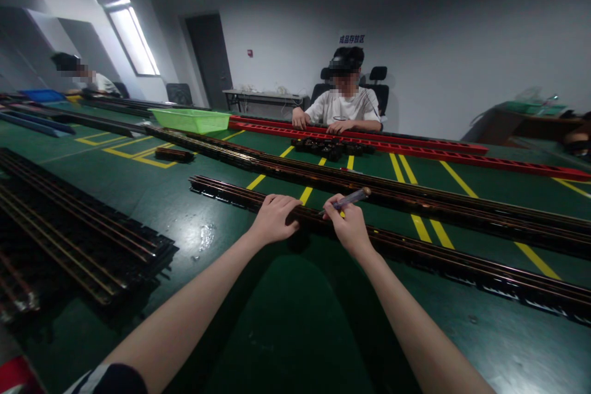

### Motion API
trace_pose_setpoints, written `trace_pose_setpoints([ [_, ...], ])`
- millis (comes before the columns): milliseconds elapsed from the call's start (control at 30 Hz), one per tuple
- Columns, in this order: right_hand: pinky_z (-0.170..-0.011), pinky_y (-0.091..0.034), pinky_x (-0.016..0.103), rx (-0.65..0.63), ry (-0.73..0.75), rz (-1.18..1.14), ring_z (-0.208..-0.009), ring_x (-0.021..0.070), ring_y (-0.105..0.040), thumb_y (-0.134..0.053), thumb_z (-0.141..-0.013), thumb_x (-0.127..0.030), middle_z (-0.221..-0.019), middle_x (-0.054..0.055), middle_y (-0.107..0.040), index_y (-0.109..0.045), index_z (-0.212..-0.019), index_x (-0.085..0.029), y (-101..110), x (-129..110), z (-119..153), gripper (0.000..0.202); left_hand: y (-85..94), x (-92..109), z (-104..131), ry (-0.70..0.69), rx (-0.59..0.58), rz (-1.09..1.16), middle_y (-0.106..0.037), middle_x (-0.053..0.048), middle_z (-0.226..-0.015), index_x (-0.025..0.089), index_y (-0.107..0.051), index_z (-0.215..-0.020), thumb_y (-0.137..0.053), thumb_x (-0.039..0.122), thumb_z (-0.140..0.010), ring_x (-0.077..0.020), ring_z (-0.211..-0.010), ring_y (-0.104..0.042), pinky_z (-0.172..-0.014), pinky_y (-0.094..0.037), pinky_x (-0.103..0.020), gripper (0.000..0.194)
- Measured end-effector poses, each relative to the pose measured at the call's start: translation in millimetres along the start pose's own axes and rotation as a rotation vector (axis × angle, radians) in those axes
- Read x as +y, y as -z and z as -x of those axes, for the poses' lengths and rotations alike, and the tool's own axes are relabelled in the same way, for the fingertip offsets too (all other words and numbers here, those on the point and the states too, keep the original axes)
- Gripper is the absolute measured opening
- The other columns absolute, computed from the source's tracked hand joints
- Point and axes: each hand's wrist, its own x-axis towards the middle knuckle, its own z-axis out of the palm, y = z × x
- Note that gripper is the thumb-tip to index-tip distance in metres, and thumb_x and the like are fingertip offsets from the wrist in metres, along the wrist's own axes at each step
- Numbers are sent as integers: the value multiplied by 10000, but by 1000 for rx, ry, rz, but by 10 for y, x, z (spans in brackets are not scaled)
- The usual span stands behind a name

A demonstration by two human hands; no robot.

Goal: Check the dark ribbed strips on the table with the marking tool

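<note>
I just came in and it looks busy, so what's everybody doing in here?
Someone's left hand presses on a long dark rail while their right hand holds a pen-like tool with its tip at the rail. Another long dark rail lies just beyond. Across the green table, a person in a white shirt has both hands by the long red frames. A light green basket sits to the left.

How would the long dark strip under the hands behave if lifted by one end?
The long dark strip would probably sag or flex, being very long and narrow. It seems unlikely to roll, lying flat along the table. Its glossy surface might feel somewhat slippery.
</note>
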Motion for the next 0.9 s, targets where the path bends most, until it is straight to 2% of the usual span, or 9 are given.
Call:
trace_pose_setpoints([
  [200, -624, -448, 315, 16, 8, 8, -613, 210, -639, -455, -822, -315, -593, 30, -655, -514, -678, -223, 2, 1, -2, 181, -25, 12, -8, -9, 42, -42, -654, -61, -1083, 194, -572, -1044, -558, 350, -788, -236, -1032, -563, -931, -343, -400, 300],
  [500, -626, -456, 312, 1, 1, 26, -621, 210, -635, -454, -822, -303, -601, 34, -651, -513, -685, -219, 13, -32, -2, 172, -52, 4, -10, -19, 63, -75, -656, -60, -1073, 184, -562, -1041, -533, 322, -841, -229, -1011, -569, -903, -352, -390, 244],
  [900, -636, -454, 322, 5, 19, 33, -626, 209, -639, -456, -829, -298, -601, 22, -653, -513, -682, -226, 2, -25, -2, 173, -43, 35, 3, -23, 46, -71, -636, -61, -1132, 196, -547, -1092, -524, 256, -834, -230, -1069, -543, -948, -324, -410, 266],
])
